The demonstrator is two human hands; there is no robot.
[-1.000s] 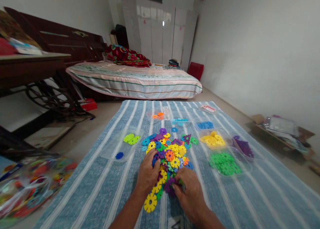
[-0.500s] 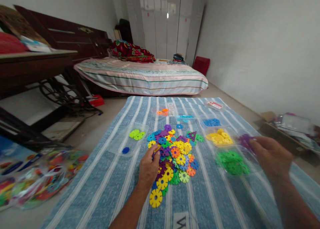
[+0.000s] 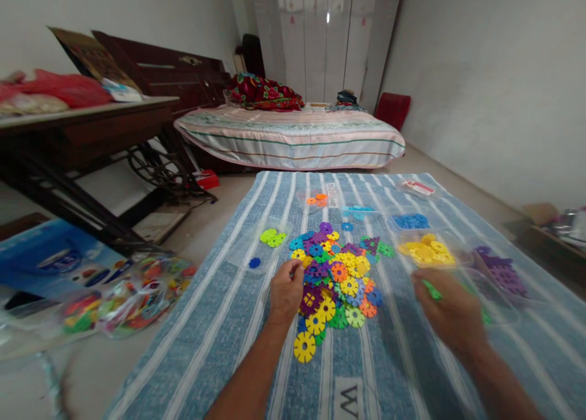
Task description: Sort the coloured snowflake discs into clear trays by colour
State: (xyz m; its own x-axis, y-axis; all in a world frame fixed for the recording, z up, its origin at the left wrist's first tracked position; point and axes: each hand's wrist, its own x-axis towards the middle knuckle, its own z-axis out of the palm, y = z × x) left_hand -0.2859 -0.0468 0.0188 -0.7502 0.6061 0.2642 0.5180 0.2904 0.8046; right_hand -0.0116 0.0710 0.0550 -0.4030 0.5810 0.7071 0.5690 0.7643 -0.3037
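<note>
My left hand (image 3: 286,290) is at the left edge of a loose pile of colourful notched plastic discs (image 3: 339,272). Its fingers are curled and pressed together; what they hold, if anything, is hidden. A yellow disc (image 3: 298,255) lies just beyond its fingertips. My right hand (image 3: 451,313), smeared by motion, is right of the pile over the tub of green discs. It covers most of that tub, and a bit of green (image 3: 431,289) shows between thumb and fingers. Whether this hand holds anything is unclear. Purple pieces (image 3: 501,273) lie in a clear tub beyond it.
Clear tubs hold yellow discs (image 3: 428,250), blue discs (image 3: 411,221), light blue discs (image 3: 358,212), orange discs (image 3: 317,199) and lime discs (image 3: 273,238). A striped cloth (image 3: 220,322) covers the table. Bagged toys (image 3: 140,307) lie on the floor at left, near a sewing table (image 3: 86,121).
My right hand has moved left and nearer, from the purple pieces to over the green tub. My left hand stays at the pile's left side. The view has swung left.
</note>
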